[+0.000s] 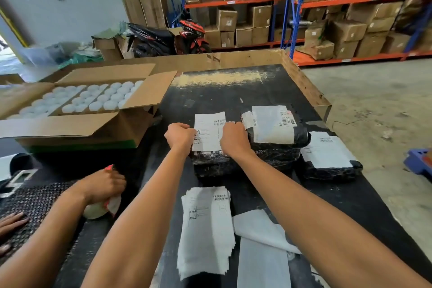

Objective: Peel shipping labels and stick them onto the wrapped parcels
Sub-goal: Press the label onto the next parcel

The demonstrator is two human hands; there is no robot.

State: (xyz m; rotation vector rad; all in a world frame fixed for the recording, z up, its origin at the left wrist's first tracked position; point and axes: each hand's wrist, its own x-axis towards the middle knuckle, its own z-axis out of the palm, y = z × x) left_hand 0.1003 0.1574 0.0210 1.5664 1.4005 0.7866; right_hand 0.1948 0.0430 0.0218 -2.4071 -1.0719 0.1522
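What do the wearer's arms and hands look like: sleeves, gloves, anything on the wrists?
Both forearms are bare along their whole visible length: no sleeves in the picture. The left hand and right hand wear no gloves. No watch, band or ring shows on the wrists or on the backs of the hands, and no markings can be made out.

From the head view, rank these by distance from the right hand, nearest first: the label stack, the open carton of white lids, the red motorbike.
Measured from the right hand:
1. Label stack, just below it, toward the person.
2. Open carton of white lids, far left on the table.
3. Red motorbike, beyond the table, by the shelving.
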